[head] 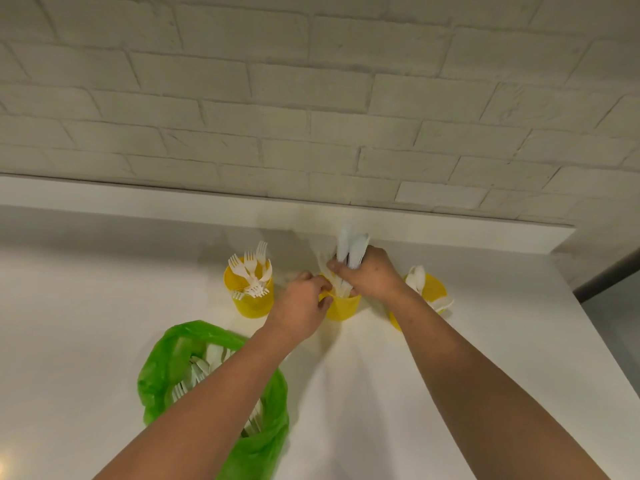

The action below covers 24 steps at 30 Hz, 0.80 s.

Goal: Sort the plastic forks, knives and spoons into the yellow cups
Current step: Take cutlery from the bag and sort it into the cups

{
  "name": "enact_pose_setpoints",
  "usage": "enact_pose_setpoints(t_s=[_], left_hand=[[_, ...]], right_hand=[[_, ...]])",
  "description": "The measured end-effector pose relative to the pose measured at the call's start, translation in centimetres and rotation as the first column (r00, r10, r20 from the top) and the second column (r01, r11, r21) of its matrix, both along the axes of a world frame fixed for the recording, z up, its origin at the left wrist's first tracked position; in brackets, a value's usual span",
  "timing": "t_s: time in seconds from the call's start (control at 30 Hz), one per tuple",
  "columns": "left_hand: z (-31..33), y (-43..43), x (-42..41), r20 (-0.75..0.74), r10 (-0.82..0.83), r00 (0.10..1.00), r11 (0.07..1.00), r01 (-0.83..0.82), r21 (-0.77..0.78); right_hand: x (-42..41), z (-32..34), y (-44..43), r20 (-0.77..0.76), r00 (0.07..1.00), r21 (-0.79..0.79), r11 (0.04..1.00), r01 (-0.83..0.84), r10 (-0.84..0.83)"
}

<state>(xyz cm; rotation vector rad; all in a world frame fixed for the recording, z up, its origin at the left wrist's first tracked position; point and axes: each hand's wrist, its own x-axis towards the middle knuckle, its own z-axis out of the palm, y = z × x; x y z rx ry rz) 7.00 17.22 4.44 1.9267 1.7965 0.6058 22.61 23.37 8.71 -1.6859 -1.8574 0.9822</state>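
Observation:
Three yellow cups stand in a row on the white counter. The left cup holds several white forks. My left hand grips the rim of the middle cup. My right hand is wrapped round a bunch of white knives standing in that middle cup, their blades sticking up above my fist. The right cup, partly hidden behind my right forearm, holds white spoons. A green plastic bag at the front left holds more white cutlery, partly covered by my left forearm.
The white counter ends at a raised ledge below a white brick wall. Its right edge drops off to a darker floor. Bare counter lies to the left of the cups and between my arms.

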Motion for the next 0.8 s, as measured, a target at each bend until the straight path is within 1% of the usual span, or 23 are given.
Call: enact_pose_setpoints(t_s=[0.07, 0.13, 0.23, 0.33, 0.4, 0.43, 0.47, 0.5, 0.6, 0.7, 0.8], left_hand=[[-0.2, 0.1, -0.1, 0.008, 0.011, 1.0, 1.0, -0.011, 0.009], [-0.4, 0.0, -0.2, 0.026, 0.012, 1.0, 1.0, -0.012, 0.011], [-0.3, -0.1, -0.3, 0.091, 0.025, 0.996, 0.999, -0.029, 0.038], [0.3, -0.1, -0.2, 0.197, 0.084, 0.977, 0.985, -0.112, 0.132], [0.8, 0.1, -0.1, 0.291, 0.12, 0.949, 0.961, -0.184, 0.206], [1.1, 0.3, 0.0, 0.31, 0.119, 0.943, 0.953, -0.196, 0.232], [1.4, 0.6, 0.0, 0.293, 0.104, 0.95, 0.949, -0.184, 0.258], [1.6, 1.1, -0.1, 0.24, 0.083, 0.967, 0.946, -0.152, 0.288], [1.7, 2.8, -0.2, 0.032, 0.037, 0.999, 0.944, -0.045, 0.327], [1.8, 4.2, -0.1, -0.092, -0.013, 0.996, 0.968, 0.036, 0.249], [1.7, 4.3, 0.1, -0.165, -0.111, 0.98, 0.967, 0.145, 0.211]], right_hand=[[0.0, -0.9, 0.1, 0.076, 0.995, -0.002, 0.998, -0.059, 0.059], [0.0, -1.1, 0.3, 0.134, 0.988, 0.019, 0.996, -0.083, 0.08], [0.3, -1.1, 0.4, 0.211, 0.972, 0.123, 0.984, -0.13, 0.102], [0.8, -1.1, 0.2, 0.194, 0.976, 0.21, 0.968, -0.138, 0.097], [1.0, -1.1, -0.1, 0.166, 0.983, 0.236, 0.964, -0.121, 0.082], [1.2, -1.1, -0.2, 0.161, 0.984, 0.247, 0.962, -0.119, 0.081], [1.2, -1.2, -0.3, 0.164, 0.983, 0.253, 0.96, -0.12, 0.08], [1.3, -1.2, -0.4, 0.165, 0.983, 0.264, 0.957, -0.12, 0.078], [1.3, -1.3, -0.7, 0.157, 0.986, 0.317, 0.942, -0.11, 0.062], [1.3, -1.2, -0.8, 0.166, 0.985, 0.361, 0.926, -0.11, 0.052], [1.5, -1.5, -1.1, 0.134, 0.991, 0.44, 0.896, -0.062, 0.003]])
